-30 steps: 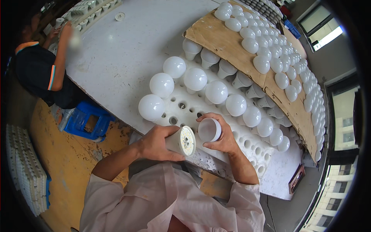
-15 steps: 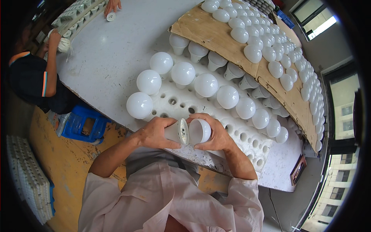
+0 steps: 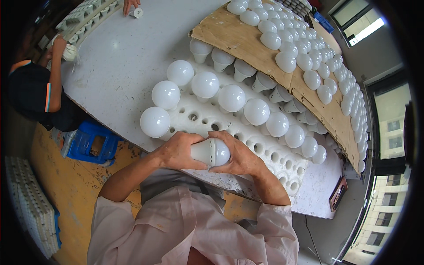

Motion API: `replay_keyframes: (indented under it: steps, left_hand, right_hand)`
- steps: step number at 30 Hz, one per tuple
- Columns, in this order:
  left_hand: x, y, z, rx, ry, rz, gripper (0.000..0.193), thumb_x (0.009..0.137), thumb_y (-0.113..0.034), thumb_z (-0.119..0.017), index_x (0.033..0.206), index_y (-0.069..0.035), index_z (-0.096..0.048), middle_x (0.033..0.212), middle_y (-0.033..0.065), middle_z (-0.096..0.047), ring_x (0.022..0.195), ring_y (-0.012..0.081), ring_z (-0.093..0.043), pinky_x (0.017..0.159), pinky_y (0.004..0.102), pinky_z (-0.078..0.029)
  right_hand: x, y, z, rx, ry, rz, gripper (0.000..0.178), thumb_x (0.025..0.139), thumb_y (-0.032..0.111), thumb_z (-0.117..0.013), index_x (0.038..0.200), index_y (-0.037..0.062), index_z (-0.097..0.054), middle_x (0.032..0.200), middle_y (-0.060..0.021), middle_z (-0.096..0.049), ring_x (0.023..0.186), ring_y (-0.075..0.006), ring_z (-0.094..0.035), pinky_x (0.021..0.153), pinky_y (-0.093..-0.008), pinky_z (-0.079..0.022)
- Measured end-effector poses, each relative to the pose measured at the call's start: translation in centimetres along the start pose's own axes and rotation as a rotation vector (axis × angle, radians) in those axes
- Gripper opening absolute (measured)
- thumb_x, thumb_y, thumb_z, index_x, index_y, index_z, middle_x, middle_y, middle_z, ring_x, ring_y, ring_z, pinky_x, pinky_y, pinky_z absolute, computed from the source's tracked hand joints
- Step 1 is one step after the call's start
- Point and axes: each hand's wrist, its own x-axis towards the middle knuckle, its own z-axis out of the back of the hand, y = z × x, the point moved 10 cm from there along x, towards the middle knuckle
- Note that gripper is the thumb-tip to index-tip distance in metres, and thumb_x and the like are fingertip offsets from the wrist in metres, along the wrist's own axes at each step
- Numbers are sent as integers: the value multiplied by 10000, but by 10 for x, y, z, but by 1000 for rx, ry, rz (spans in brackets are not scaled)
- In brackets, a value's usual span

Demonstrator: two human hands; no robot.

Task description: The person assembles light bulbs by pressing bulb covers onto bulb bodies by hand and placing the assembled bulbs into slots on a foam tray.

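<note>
Both my hands hold one white light bulb [image 3: 211,152] sideways over the near edge of a white foam tray [image 3: 265,152] with round holes. My left hand [image 3: 176,150] grips the bulb's tapered base. My right hand [image 3: 238,154] wraps the round dome, which sits pressed onto the base. Finished white bulbs [image 3: 205,85] stand dome-up in the tray's far rows, and the holes nearest me are empty.
A cardboard sheet [image 3: 240,39] behind the tray carries several more white bulbs, with bulb bases [image 3: 244,70] standing under its edge. The grey table [image 3: 128,53] stretches left. A person in a dark shirt [image 3: 33,95] works at far left beside a blue stool [image 3: 90,143]; another hand [image 3: 130,5] rests at the top.
The base in my left hand and the dome in my right hand were apart; I brought them together, and now they form one bulb held between both hands.
</note>
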Motion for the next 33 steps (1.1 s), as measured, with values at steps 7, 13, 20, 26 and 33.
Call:
replay_keyframes:
  steps: [7,13,20,26,33]
  left_hand:
    - [5,-2,2,-86,-58,-91,676,614,-412,-848,1041,64,-630,951,215,-677,886,253,-675,792,337,-523]
    - [14,-8,-4,18,1,-73,719,659,-542,-788,973,86,-634,883,220,-680,841,269,-685,738,348,-532]
    - [9,-31,-6,-97,-105,-340,623,674,-501,-789,922,52,-648,808,189,-680,780,249,-694,678,334,-539]
    - [2,-42,-12,-14,-50,-298,558,640,-461,-807,824,41,-647,714,164,-663,649,234,-679,591,329,-527]
    - [6,-46,-13,60,-57,-269,570,621,-466,-752,783,73,-659,705,200,-660,642,270,-682,598,340,-543]
  right_hand:
    - [2,20,7,-35,-83,124,739,655,163,-823,1269,61,-426,1135,-164,-515,1046,-343,-535,875,-423,-461]
    - [-7,27,13,-92,-250,322,669,609,73,-805,1205,46,-503,1139,-140,-526,1038,-327,-531,859,-411,-469]
    - [-16,49,18,-45,-433,437,627,577,74,-812,1150,19,-563,1066,-153,-558,934,-322,-555,810,-399,-470]
    - [-33,58,15,-31,-516,544,511,588,81,-753,1075,26,-611,1000,-118,-572,863,-295,-570,740,-387,-488]
    - [-34,62,19,-35,-516,602,361,607,90,-712,957,42,-639,980,-100,-572,843,-282,-567,726,-378,-488]
